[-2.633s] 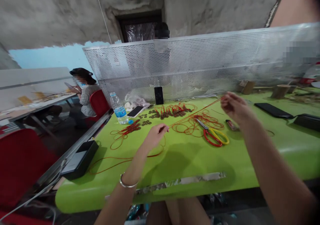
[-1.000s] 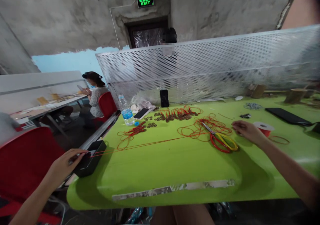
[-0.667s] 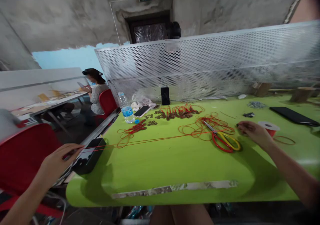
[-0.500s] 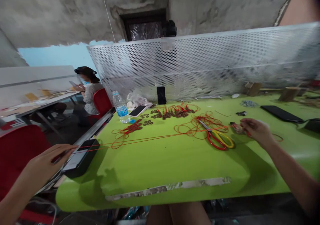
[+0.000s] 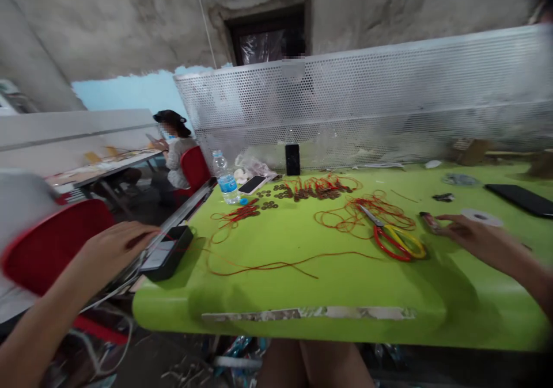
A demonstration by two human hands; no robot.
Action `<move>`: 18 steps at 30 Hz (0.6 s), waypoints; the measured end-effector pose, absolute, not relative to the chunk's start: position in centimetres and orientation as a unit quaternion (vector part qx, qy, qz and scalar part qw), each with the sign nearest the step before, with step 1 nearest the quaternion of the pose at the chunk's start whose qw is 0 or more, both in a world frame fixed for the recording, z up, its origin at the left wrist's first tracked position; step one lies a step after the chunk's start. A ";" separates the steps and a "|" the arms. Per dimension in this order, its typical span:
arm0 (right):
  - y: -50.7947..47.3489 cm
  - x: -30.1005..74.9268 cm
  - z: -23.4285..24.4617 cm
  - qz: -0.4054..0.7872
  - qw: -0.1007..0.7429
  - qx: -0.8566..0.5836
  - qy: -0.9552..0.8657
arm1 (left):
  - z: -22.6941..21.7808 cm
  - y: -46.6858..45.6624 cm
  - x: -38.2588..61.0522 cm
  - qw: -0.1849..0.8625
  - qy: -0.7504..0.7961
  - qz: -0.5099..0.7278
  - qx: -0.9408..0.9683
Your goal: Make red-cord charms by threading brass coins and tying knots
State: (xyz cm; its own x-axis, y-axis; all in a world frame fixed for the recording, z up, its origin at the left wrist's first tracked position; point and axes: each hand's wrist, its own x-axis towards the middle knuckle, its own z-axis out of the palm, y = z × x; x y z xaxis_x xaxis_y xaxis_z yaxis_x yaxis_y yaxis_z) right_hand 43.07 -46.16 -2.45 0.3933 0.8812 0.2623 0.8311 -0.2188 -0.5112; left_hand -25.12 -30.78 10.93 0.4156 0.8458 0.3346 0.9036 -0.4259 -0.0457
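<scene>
My left hand [image 5: 116,248] is at the table's left edge, above a black box [image 5: 168,255], fingers pinched on the end of a red cord [image 5: 263,268]. The cord lies slack across the green table, its loose end near the middle. At the right, the fingers of my right hand [image 5: 473,238] close on a small lighter [image 5: 428,222] with a dark end. Scissors [image 5: 395,238] with one red and one yellow handle lie partly open beside it, blades on a tangle of red cord [image 5: 341,221].
Coins [image 5: 317,192] with red cords lie at the back, near a water bottle [image 5: 227,183], a phone [image 5: 253,185] and an upright phone [image 5: 292,159]. A white tape roll [image 5: 481,217] and a black phone [image 5: 521,199] lie right. A perforated metal screen [image 5: 345,106] stands behind.
The cord was taut from my left hand across the table; now it lies slack and curved. My right hand has lowered onto the lighter. The view has shifted left.
</scene>
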 end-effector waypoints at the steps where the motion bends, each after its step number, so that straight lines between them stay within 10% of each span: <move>1: -45.5 42.1 -2.0 0.012 0.266 -0.789 -0.554 | 11.9 -31.2 -24.1 0.114 -0.510 -0.139 -0.841; 6: -42.7 30.1 3.6 0.056 0.313 -0.686 -0.654 | 17.6 -35.2 -16.4 0.117 -0.402 -0.224 -0.880; 14: -38.2 8.0 10.9 0.384 0.522 -0.121 -0.752 | 24.8 -40.2 -5.3 0.157 -0.273 -0.249 -0.916; 18: -37.0 6.1 10.8 0.591 0.406 -0.006 -0.697 | 26.7 -38.8 -5.2 0.156 -0.291 -0.286 -0.900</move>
State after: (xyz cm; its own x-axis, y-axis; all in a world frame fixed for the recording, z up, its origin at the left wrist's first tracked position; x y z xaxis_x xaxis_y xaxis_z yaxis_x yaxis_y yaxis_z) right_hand 6.15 -36.95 10.81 -0.6699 0.4891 0.5586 -0.4710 0.3018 -0.8289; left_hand -5.18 -38.77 26.71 0.6676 0.4343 0.6047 0.6127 -0.7819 -0.1149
